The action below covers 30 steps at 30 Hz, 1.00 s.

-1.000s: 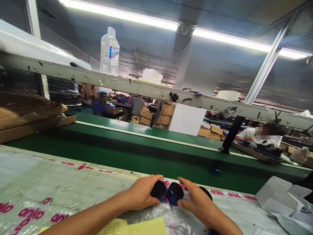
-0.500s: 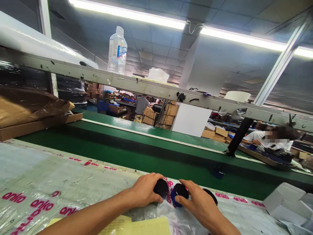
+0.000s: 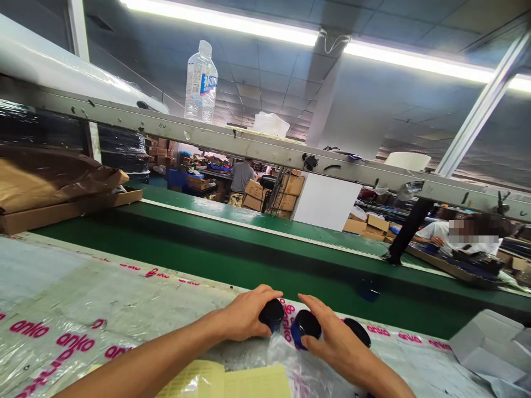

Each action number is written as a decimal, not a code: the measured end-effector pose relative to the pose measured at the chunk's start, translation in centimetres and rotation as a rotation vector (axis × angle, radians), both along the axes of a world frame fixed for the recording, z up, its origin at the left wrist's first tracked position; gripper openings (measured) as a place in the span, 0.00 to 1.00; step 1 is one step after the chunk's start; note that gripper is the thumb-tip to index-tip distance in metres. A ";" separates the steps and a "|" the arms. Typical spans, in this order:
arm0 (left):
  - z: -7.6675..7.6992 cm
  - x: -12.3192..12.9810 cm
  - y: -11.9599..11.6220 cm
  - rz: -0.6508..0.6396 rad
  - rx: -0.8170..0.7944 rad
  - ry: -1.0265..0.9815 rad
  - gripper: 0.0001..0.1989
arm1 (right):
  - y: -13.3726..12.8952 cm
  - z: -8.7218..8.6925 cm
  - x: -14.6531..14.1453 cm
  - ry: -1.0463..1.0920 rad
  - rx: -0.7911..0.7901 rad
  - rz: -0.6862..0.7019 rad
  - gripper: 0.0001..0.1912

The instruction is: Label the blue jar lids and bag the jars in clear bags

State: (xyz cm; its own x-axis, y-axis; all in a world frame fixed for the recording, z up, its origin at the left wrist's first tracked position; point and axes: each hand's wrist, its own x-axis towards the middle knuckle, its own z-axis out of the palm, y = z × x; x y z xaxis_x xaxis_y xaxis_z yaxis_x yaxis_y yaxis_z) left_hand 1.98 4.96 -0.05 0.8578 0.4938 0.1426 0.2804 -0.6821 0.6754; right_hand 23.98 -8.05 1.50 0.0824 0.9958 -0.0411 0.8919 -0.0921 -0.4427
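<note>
On the plastic-covered bench stand small dark blue jars with black lids. My left hand [image 3: 249,314] is curved around the left side of one jar [image 3: 272,314], its fingers apart and loose above the lid. Just right of it, my right hand [image 3: 332,334] is beside a second jar [image 3: 306,327]; the index finger stretches up and away, and the thumb lies near the lid's lower edge. Behind my right hand a third black lid [image 3: 357,331] shows, partly hidden. Yellow sheets [image 3: 253,382] and clear plastic film [image 3: 279,354] lie below my hands.
A green conveyor belt [image 3: 186,243] runs beyond the bench. An open white box [image 3: 485,342] stands at right, a cardboard tray [image 3: 74,210] at left. A metal beam [image 3: 257,145] crosses above, bearing a plastic bottle [image 3: 201,83]. A person in white [image 3: 440,232] is at far right.
Both hands have loosened around the jars. The right index finger has lifted away from its lid, and the left thumb has drawn back. The jars stay in about the same place.
</note>
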 end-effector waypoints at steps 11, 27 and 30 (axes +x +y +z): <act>0.5 0.5 0.8 0.035 -0.040 0.008 0.40 | 0.5 -0.4 0.2 -0.057 0.078 -0.039 0.34; -0.1 -1.3 1.5 -0.049 -0.484 -0.004 0.52 | 6.1 1.9 19.5 -0.096 0.230 -0.539 0.28; -0.6 -1.4 1.4 -0.038 -0.492 -0.022 0.51 | 7.1 -0.1 23.3 -0.137 0.174 -0.685 0.26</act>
